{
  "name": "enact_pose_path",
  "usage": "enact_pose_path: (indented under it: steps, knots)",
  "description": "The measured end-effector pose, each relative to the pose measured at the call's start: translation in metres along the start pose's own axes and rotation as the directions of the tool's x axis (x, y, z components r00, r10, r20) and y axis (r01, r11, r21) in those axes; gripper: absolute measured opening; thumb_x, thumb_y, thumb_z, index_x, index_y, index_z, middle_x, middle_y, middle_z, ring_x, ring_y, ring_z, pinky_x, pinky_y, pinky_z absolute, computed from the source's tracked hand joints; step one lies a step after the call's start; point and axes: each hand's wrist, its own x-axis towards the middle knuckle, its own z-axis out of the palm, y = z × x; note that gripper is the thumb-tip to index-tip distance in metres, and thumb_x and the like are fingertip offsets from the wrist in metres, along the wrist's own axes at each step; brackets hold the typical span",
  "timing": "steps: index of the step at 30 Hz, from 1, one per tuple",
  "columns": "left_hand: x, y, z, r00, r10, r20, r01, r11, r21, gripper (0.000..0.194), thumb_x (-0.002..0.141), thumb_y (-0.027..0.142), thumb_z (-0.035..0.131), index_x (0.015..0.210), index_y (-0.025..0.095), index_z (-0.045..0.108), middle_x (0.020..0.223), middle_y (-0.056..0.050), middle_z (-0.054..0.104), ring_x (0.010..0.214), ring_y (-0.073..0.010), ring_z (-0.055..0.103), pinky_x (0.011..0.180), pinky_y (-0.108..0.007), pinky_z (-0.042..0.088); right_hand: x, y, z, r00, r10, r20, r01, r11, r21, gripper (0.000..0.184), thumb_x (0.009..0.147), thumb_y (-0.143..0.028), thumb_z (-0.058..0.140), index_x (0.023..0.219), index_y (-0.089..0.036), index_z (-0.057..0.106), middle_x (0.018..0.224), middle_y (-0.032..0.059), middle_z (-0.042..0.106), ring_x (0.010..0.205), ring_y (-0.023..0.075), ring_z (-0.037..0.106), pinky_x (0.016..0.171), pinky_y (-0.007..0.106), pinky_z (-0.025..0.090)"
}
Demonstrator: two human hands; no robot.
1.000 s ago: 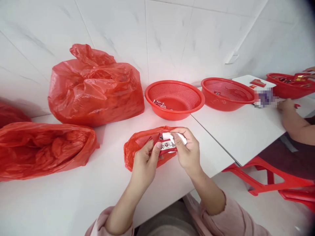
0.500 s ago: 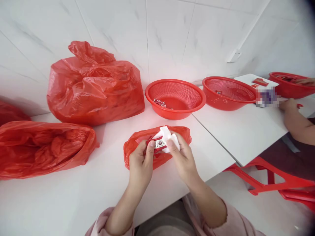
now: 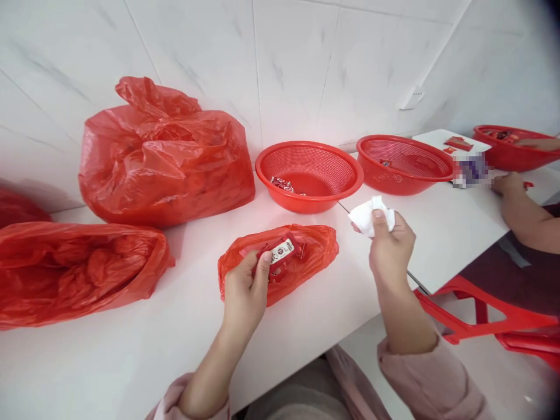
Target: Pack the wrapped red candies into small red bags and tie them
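Pinched in my left hand (image 3: 247,286) is a small red packet (image 3: 282,251) with a white printed label. It is held over a small open red plastic bag (image 3: 321,245), in which more red packets show. My right hand (image 3: 391,248) grips a crumpled white tissue (image 3: 365,217), raised to the right of that bag and apart from it. Behind the bag stands a red perforated basin (image 3: 310,201) with some small printed packets lying in its left side.
A big full red bag (image 3: 166,175) stands against the wall; an open red bag (image 3: 83,303) lies at the left. Further right are a second red basin (image 3: 405,185), a white board (image 3: 431,140) and a third basin (image 3: 516,156) with a co-worker's hands (image 3: 507,181) nearby.
My right hand has moved away to the right with the white tissue, off the packet. My left hand keeps the packet over the small bag, its label now uncovered.
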Motion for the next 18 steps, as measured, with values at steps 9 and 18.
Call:
enact_pose_path:
  steps: [9, 18]
  knots:
    - [0.029, 0.008, 0.008, 0.977, -0.009, 0.212, -0.116, 0.813, 0.571, 0.045, 0.090, 0.050, 0.048, 0.055, 0.022, 0.055, 0.054, -0.004, 0.056, 0.052, -0.0223, 0.054, 0.052, -0.030, 0.026, 0.024, 0.053, -0.004, 0.976, 0.039, 0.215, 0.039, 0.936, -0.350, 0.055, 0.081, -0.056, 0.056, 0.118, -0.016, 0.064, 0.122, 0.0168, 0.060, 0.098, 0.0274, 0.057, 0.082, 0.041, 0.046]
    - [0.003, -0.030, -0.057, 0.971, 0.238, -0.029, -0.121, 0.592, 0.796, 0.052, 0.090, 0.053, 0.050, 0.129, 0.019, 0.052, 0.123, -0.017, 0.060, 0.103, -0.0344, 0.061, 0.072, -0.038, 0.047, 0.020, -0.001, -0.005, 0.688, 0.066, 0.723, 0.165, 0.956, -0.244, 0.027, 0.083, -0.047, 0.060, 0.082, -0.022, 0.067, 0.078, 0.0013, 0.067, 0.066, 0.0150, 0.058, 0.065, 0.029, 0.045]
